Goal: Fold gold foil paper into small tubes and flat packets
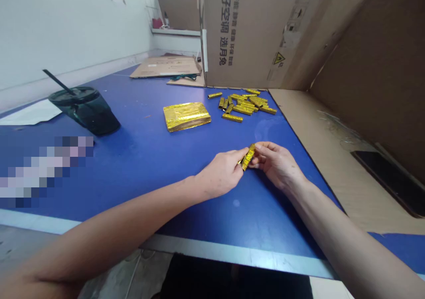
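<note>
Between my two hands is a narrow folded strip of gold foil paper (pixel 247 158), held a little above the blue table. The fingers of my left hand (pixel 222 174) pinch its near left side, and those of my right hand (pixel 278 162) close on its far right end. Some of my fingertips are hidden behind the strip and each other. Beyond my hands lies a loose pile of gold folded paper pieces (pixel 244 106), several of them, at various angles. Left of the pile rests a flat stack of gold foil sheets (pixel 186 116).
A dark green tumbler (pixel 89 110) with a straw stands at the left near a white sheet (pixel 29 113). Tall cardboard (pixel 252 33) walls the back and right. Flattened cardboard (pixel 166 66) lies at the back; a black phone-like slab (pixel 392 181) is at the right.
</note>
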`<state>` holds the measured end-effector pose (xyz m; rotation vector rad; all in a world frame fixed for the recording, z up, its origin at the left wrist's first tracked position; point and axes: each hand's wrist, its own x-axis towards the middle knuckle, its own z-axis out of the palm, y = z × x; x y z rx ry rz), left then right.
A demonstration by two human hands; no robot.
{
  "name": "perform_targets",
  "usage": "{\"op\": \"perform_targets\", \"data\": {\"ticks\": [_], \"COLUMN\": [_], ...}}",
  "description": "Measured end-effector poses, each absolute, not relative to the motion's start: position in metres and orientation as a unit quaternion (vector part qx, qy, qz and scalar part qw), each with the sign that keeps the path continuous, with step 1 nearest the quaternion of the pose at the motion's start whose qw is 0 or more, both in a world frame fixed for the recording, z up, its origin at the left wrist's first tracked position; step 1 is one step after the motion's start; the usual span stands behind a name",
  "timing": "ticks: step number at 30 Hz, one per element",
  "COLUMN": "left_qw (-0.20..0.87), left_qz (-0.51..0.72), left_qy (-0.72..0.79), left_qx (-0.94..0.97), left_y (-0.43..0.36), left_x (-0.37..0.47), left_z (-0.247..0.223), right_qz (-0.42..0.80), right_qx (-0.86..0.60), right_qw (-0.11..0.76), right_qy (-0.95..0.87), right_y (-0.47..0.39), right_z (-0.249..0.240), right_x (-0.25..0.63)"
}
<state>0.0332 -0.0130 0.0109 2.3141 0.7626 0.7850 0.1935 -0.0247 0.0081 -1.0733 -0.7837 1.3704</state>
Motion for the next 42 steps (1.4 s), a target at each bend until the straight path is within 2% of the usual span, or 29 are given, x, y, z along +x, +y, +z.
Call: {"op": "perform_targets", "data": {"ticks": [8,25,42], "left_qw": [0.267,0.231,0.309], "left_qz": [0.293,0.311,0.344], "left_qy": [0.32,0.282,0.332], "left_qx": [0.86,0.877,0.822], "left_y": [-0.013,-0.014,-0.011], "left_x": [0.034,0.036,0.034], "left_z": [0.009,0.006,0.005], "right_qz": [0.639,0.604,0.59], "right_qx": [-0.429,-0.486,-0.471], "right_qw": [0.526,0.541,0.544], "right_qy": [-0.363,-0.327,-0.367], "right_y": [-0.031,-0.032,-0.034], "right_z": [0.011,0.014,0.015], "right_x": [0.186,0.18,0.178]}}
